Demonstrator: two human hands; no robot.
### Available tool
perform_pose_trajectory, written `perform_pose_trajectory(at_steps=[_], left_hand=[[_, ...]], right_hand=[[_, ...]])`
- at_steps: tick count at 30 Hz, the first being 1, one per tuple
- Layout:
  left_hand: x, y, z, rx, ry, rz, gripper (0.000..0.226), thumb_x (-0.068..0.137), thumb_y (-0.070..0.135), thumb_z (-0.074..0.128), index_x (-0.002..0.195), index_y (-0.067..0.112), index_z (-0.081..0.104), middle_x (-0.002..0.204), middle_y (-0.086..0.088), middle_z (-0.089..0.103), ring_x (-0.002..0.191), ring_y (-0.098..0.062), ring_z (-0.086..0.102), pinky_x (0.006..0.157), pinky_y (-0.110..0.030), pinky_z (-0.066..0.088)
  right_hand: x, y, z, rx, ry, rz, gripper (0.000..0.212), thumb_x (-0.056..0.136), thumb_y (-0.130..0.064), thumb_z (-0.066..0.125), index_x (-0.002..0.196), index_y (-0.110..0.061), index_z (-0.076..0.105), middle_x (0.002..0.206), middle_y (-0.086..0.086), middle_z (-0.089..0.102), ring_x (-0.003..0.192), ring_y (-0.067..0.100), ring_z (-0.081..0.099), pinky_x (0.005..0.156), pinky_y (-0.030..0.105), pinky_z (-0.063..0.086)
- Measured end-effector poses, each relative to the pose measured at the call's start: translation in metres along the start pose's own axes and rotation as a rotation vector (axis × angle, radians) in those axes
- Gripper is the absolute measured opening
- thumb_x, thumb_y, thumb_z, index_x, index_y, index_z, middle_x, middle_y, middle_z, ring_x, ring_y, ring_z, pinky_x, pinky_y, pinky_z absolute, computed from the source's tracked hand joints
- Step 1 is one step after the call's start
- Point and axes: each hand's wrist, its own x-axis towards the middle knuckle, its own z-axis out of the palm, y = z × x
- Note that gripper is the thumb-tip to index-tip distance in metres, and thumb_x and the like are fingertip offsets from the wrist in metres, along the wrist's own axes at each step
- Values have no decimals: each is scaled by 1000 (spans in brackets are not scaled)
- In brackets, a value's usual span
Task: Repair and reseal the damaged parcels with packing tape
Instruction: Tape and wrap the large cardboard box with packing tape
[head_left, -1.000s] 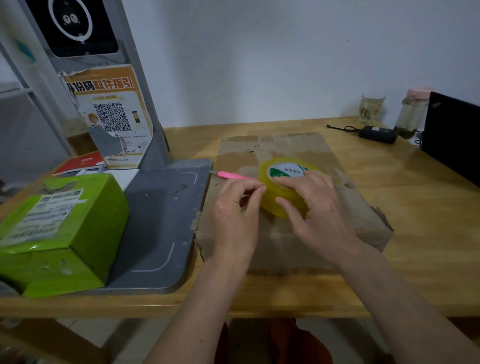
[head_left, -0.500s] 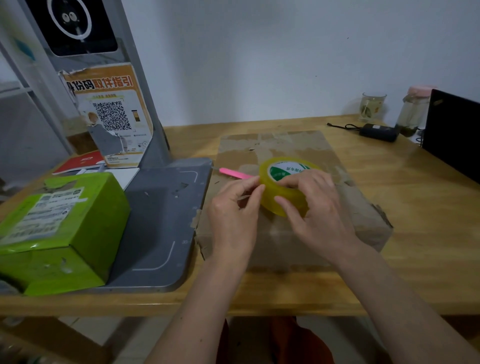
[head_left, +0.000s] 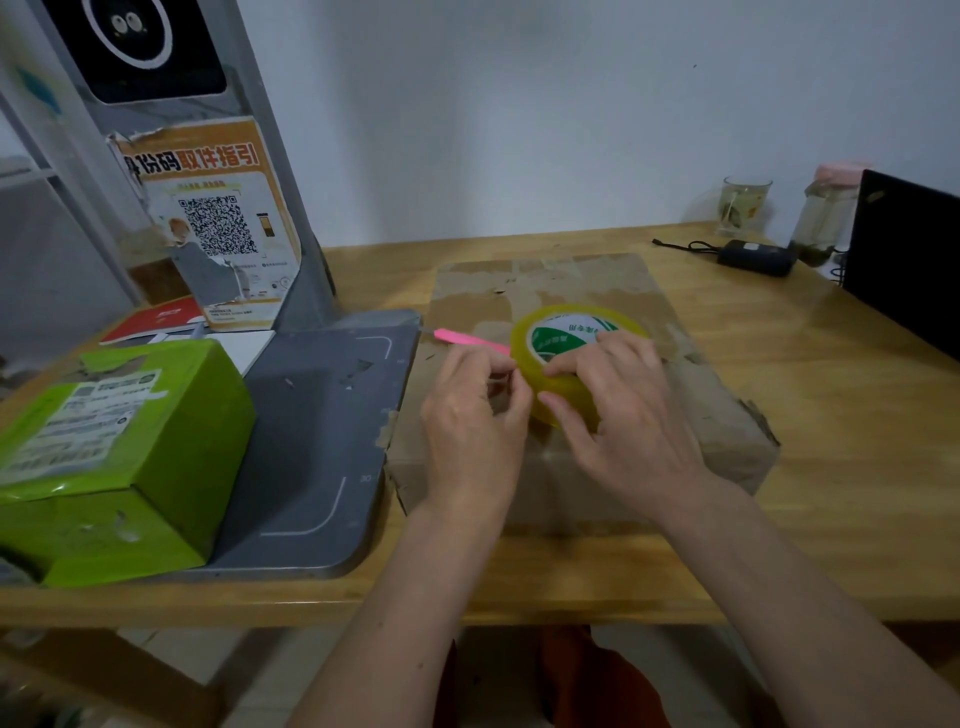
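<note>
A worn brown cardboard parcel (head_left: 571, 291) with torn tape patches lies on the wooden table (head_left: 857, 415). Above its top, a yellow roll of packing tape (head_left: 561, 332) with a green and white core label is held tilted. My right hand (head_left: 618, 415) grips the roll from the right, fingers curled over its rim. My left hand (head_left: 472, 415) pinches at the roll's left edge, where the tape end seems to be. A pink cutter (head_left: 467, 340) lies on the parcel behind my left hand.
A green parcel (head_left: 119, 457) sits at the left on a grey scanner base (head_left: 322, 447), whose post carries a QR poster (head_left: 218, 228). A black adapter (head_left: 753, 257), a glass (head_left: 743, 205), a jar (head_left: 826, 218) and a dark screen (head_left: 909, 260) stand at the back right.
Both hands and the roll have stayed nearly in place. My left fingers have shifted slightly against the roll's edge.
</note>
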Motion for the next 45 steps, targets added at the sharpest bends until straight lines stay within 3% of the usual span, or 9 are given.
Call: perform_pose_trajectory(at_steps=[4, 10, 16, 22, 25, 28, 32, 45], left_hand=[[2, -2, 1, -14, 28, -34, 8, 79, 4, 74, 77, 8, 67, 96, 7, 50, 83, -5, 56, 71, -16, 53], [3, -1, -2, -97, -44, -81, 9, 80, 1, 72, 77, 7, 67, 94, 5, 53, 83, -1, 58, 69, -10, 52], [1, 0, -5, -119, -106, -77, 9, 79, 0, 70, 77, 7, 65, 88, 2, 58, 80, -9, 60, 68, -14, 54], [-3, 7, -9, -194, -134, -203, 20, 84, 0, 67, 95, 16, 63, 94, 10, 61, 89, -3, 63, 75, -8, 50], [-6, 8, -10, -252, -126, -238, 34, 85, 4, 71, 107, 26, 58, 99, 10, 65, 93, 2, 65, 79, -11, 52], [-6, 6, -8, -192, -87, -166, 32, 85, 5, 72, 115, 17, 67, 97, 12, 66, 90, 8, 63, 76, -6, 50], [-8, -1, -2, -41, 15, -37, 17, 83, 3, 74, 98, 9, 76, 89, 1, 70, 76, 10, 58, 71, -4, 47], [-10, -5, 3, 23, -41, 14, 7, 89, 3, 65, 93, 9, 65, 91, 0, 62, 79, -6, 56, 71, -22, 50]], right_hand=[[0, 0, 1, 6, -1, 5, 19, 86, -26, 57, 98, -11, 60, 90, 4, 63, 93, 18, 46, 89, 33, 34], [-1, -2, 1, 63, -30, 92, 20, 87, -30, 56, 97, -13, 60, 92, 1, 64, 92, 15, 51, 87, 27, 33], [0, -3, 0, 132, -33, 167, 24, 88, -35, 51, 96, -14, 59, 93, -2, 63, 92, 12, 51, 85, 22, 31], [1, -3, -1, 174, -37, 225, 16, 88, -27, 63, 98, -16, 59, 98, -3, 62, 94, -2, 38, 91, 38, 40], [0, -4, -2, 160, -39, 213, 16, 86, -21, 69, 97, -15, 60, 97, -1, 63, 94, 1, 40, 89, 36, 40], [0, -5, -2, 140, -43, 203, 16, 85, -22, 69, 97, -15, 60, 97, -1, 64, 97, 5, 44, 87, 32, 38], [1, -5, -2, 146, -48, 208, 16, 86, -25, 66, 97, -16, 60, 97, -2, 63, 97, 5, 45, 87, 30, 37], [1, -6, -3, 155, -31, 220, 11, 87, -24, 66, 94, -16, 60, 94, -4, 64, 94, 2, 45, 86, 29, 35]])
